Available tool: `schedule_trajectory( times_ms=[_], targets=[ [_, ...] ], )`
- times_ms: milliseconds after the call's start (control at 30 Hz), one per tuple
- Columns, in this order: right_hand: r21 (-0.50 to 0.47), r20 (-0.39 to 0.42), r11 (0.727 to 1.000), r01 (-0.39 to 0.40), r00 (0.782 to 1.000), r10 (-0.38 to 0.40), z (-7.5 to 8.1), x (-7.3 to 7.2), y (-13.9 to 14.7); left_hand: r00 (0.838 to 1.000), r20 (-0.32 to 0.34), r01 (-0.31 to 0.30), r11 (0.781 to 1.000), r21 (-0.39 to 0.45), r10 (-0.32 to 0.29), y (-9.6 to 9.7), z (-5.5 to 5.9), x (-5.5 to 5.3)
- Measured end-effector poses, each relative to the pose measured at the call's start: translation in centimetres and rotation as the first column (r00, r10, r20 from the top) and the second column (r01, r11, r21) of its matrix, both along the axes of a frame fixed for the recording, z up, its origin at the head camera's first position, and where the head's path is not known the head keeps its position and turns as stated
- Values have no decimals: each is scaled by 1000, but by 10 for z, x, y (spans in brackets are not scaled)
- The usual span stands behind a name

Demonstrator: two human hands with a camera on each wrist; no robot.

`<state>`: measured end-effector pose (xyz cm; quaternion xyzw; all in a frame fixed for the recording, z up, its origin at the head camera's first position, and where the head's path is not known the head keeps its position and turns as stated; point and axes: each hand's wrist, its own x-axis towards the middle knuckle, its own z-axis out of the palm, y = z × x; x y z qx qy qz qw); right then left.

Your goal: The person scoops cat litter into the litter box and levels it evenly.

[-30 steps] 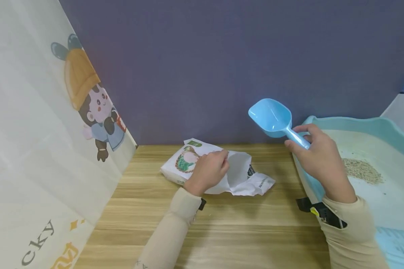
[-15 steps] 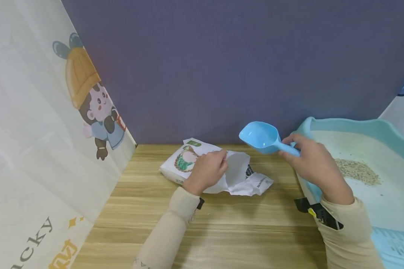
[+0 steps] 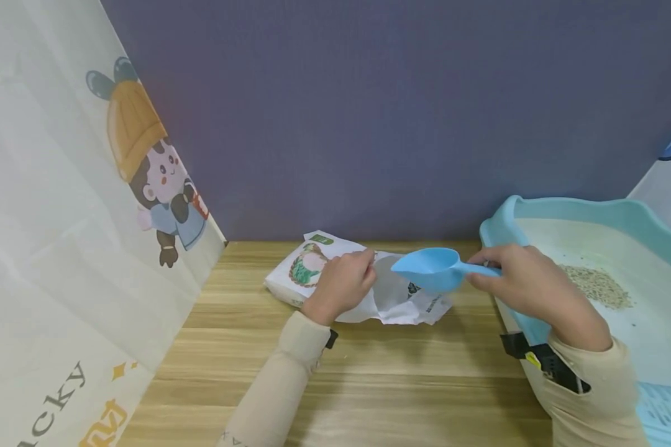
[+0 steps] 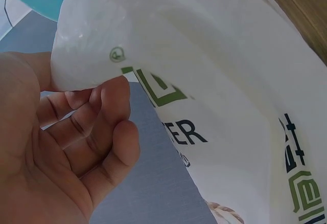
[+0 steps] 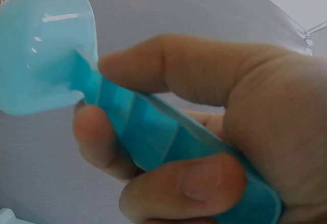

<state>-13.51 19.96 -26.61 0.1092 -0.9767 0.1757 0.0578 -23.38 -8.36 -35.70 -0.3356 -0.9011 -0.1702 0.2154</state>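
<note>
A white printed bag point(image 3: 391, 292) lies on its side on the wooden table, its torn mouth facing right. My left hand point(image 3: 343, 282) pinches the upper edge of that mouth between thumb and curled fingers; the left wrist view shows the bag's plastic point(image 4: 219, 81) lifted by the grip. In my right hand point(image 3: 537, 288) is a light blue scoop point(image 3: 430, 267), held by its handle, the bowl level and pointing left just before the bag's opening. From the right wrist view, thumb and fingers wrap the ribbed handle point(image 5: 153, 132).
At the right stands a teal-rimmed litter tray point(image 3: 581, 208) with a small heap of pale pellets point(image 3: 595, 287) and a slotted blue part point(image 3: 668, 406) at its near end. A dark blue panel point(image 3: 369, 124) rises behind the wooden table point(image 3: 402, 397); a white printed sheet point(image 3: 45, 205) hangs at left.
The scoop has come down and a little left, from above the table's back edge to the bag's mouth, its bowl turning level. My left hand and the bag have hardly moved.
</note>
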Motion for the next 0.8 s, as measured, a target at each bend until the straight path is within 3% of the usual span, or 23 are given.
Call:
schedule_trajectory(
  times_ms=[200,533,800],
  targets=[
    [26,14,998,-54,998,54,-2,1,-5,1000,-1,7,1000,3,-7,1,-1,-1],
    [2,59,994,-110,992,109,-24,-19,-37,1000,-5,22,1000,3,-22,1,0,-3],
    [-22,99,985,-170,980,171,-32,-28,-45,999,30,17,1000,-6,-17,3,1,-2]
  ],
)
